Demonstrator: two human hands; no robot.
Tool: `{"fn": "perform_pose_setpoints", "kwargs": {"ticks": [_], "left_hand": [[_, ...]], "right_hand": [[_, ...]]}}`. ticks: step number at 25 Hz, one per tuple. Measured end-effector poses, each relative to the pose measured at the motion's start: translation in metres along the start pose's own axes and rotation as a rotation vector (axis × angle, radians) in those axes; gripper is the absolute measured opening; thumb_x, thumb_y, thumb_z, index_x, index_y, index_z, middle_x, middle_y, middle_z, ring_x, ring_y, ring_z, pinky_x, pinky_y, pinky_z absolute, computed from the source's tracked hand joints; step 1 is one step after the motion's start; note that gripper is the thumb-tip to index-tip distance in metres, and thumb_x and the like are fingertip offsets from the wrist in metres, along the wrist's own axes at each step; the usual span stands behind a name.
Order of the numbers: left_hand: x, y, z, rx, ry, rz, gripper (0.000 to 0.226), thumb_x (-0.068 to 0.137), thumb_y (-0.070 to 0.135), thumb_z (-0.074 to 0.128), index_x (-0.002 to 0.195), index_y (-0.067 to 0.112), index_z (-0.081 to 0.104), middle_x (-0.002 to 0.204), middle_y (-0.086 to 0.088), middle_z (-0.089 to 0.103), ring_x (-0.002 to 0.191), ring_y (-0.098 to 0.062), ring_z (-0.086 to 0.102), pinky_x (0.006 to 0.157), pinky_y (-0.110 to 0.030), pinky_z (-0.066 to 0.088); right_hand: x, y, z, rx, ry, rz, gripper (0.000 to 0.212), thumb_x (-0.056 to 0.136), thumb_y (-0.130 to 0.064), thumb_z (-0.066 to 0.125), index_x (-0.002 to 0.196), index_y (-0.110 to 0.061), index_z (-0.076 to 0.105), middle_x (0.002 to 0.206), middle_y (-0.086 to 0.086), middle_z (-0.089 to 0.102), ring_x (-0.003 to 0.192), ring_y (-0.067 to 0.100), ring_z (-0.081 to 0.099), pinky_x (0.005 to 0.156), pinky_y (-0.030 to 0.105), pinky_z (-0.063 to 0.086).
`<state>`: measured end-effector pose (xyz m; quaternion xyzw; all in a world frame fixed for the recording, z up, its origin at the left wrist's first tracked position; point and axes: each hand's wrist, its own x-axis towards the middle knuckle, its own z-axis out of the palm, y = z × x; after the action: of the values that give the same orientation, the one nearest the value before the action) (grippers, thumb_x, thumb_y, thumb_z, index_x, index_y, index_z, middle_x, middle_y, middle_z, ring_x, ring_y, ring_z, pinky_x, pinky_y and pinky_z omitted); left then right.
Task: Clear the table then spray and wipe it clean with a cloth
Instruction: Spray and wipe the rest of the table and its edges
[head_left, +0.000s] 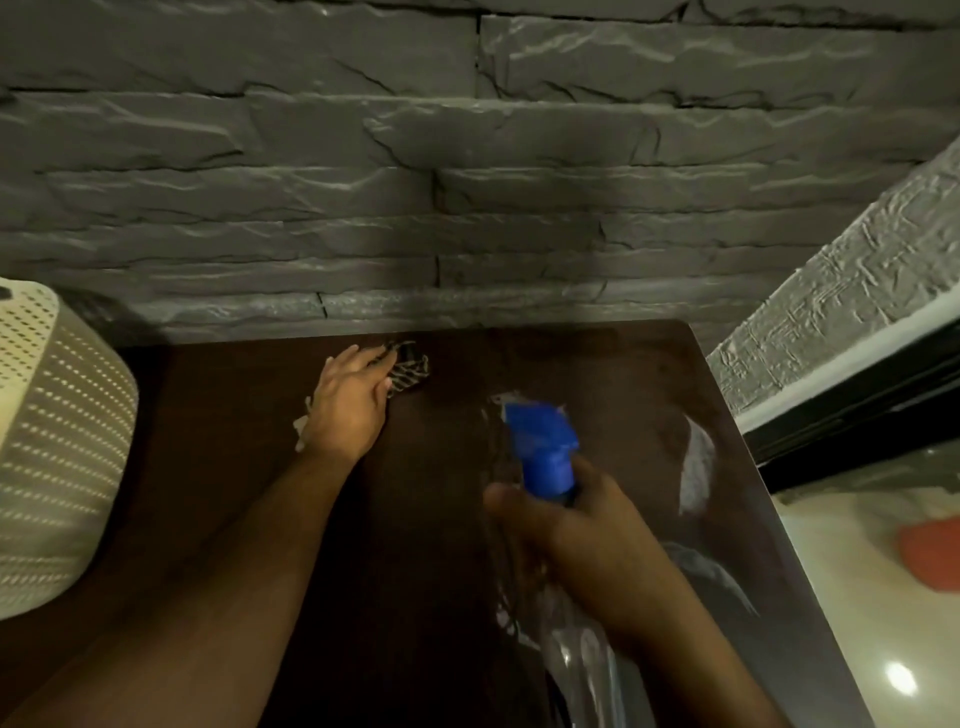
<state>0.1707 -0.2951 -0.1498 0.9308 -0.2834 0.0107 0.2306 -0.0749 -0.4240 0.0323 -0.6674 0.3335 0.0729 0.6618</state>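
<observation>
- Dark brown wooden surface (249, 415), set against a grey stone-pattern wall (363, 182).
- Left hand (345, 405) far out near the back edge, palm down, fingers laid over a checked cloth (410, 366); the cloth bunches out past the fingertips and a pale corner shows under the wrist. Whether the fingers pinch it or only press, cannot tell.
- Right hand (582, 530) close to camera, blurred, fingers curled round the neck of a spray bottle (545, 452): blue trigger head pointing toward the wall, clear body below the hand.
- Bottle is held above the surface's right half.
- Pale streaks (696, 467) on the surface right of the bottle.
- Cream perforated basket (47, 441) at the left edge.
</observation>
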Motion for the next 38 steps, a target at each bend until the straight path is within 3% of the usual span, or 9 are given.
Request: {"fn": "perform_pose_setpoints", "kwargs": {"ticks": [7,15,20,24,27,31,35,37,38], "left_hand": [[0.005,-0.001,0.002,-0.007,-0.016,-0.004,0.039,0.097,0.016,0.049,0.136,0.020,0.052,0.143,-0.002,0.049,0.140,-0.026,0.029,0.117,-0.042,0.015],[0.000,0.015,-0.004,-0.018,-0.080,-0.115,0.043,0.099,0.017,0.044,0.142,0.019,0.044,0.149,-0.003,0.040,0.143,-0.027,0.021,0.119,-0.042,0.013],[-0.028,0.029,0.001,0.021,-0.044,-0.095,0.043,0.097,0.014,0.046,0.141,0.015,0.046,0.148,-0.008,0.042,0.141,-0.031,0.026,0.117,-0.046,0.019],[0.012,0.054,0.018,0.069,0.013,-0.202,0.045,0.097,0.018,0.044,0.142,0.016,0.043,0.147,-0.008,0.043,0.139,-0.031,0.029,0.116,-0.044,0.020],[0.018,0.080,0.035,0.026,-0.012,-0.125,0.044,0.098,0.017,0.043,0.142,0.016,0.043,0.147,-0.007,0.042,0.140,-0.029,0.028,0.117,-0.043,0.020],[-0.013,0.070,0.023,-0.037,-0.096,0.019,0.043,0.099,0.017,0.043,0.141,0.018,0.043,0.148,-0.003,0.043,0.142,-0.024,0.025,0.117,-0.044,0.020],[-0.096,0.069,-0.011,-0.046,-0.289,0.253,0.046,0.099,0.016,0.043,0.140,0.037,0.037,0.149,0.024,0.023,0.140,0.001,0.007,0.112,-0.038,0.013],[-0.076,0.045,-0.019,-0.030,-0.313,0.319,0.048,0.096,0.012,0.047,0.136,0.037,0.042,0.146,0.022,0.032,0.142,-0.004,0.016,0.114,-0.042,0.020],[-0.051,0.034,-0.013,-0.027,-0.243,0.258,0.045,0.095,0.011,0.047,0.135,0.032,0.046,0.144,0.014,0.041,0.142,-0.013,0.026,0.115,-0.044,0.024]], "right_hand": [[0.012,0.008,-0.029,-0.108,0.113,-0.008,0.029,0.076,-0.038,0.071,0.090,-0.016,0.059,0.062,0.000,0.061,0.056,0.017,0.058,0.064,0.040,0.053],[-0.013,0.018,-0.048,-0.102,0.061,0.061,0.020,0.086,-0.032,0.068,0.094,-0.019,0.056,0.061,-0.003,0.059,0.048,0.008,0.056,0.050,0.022,0.050],[-0.025,0.025,-0.050,-0.042,0.071,0.044,0.019,0.083,-0.031,0.071,0.092,-0.020,0.058,0.060,-0.003,0.060,0.054,0.011,0.057,0.061,0.030,0.053],[-0.032,0.026,-0.051,0.029,-0.041,0.100,0.020,0.083,-0.026,0.072,0.094,-0.019,0.057,0.047,-0.006,0.058,0.044,0.006,0.054,0.049,0.019,0.048],[-0.033,0.022,-0.047,0.026,-0.018,0.090,0.019,0.082,-0.025,0.072,0.086,-0.016,0.056,0.047,-0.004,0.054,0.043,0.008,0.052,0.047,0.019,0.048],[-0.034,0.026,-0.048,0.001,0.069,0.138,0.024,0.076,-0.032,0.076,0.089,-0.023,0.059,0.055,-0.004,0.059,0.050,0.009,0.057,0.058,0.030,0.055],[-0.033,0.025,-0.056,0.065,0.105,0.171,0.024,0.074,-0.029,0.079,0.088,-0.023,0.059,0.050,-0.006,0.058,0.045,0.006,0.056,0.052,0.023,0.052],[-0.029,0.025,-0.064,0.049,0.121,0.185,0.027,0.073,-0.032,0.080,0.088,-0.024,0.058,0.055,-0.005,0.058,0.049,0.007,0.058,0.058,0.027,0.053],[-0.028,0.025,-0.066,0.044,0.125,0.190,0.029,0.073,-0.033,0.080,0.089,-0.024,0.058,0.059,-0.004,0.058,0.050,0.008,0.058,0.060,0.029,0.053]]}}
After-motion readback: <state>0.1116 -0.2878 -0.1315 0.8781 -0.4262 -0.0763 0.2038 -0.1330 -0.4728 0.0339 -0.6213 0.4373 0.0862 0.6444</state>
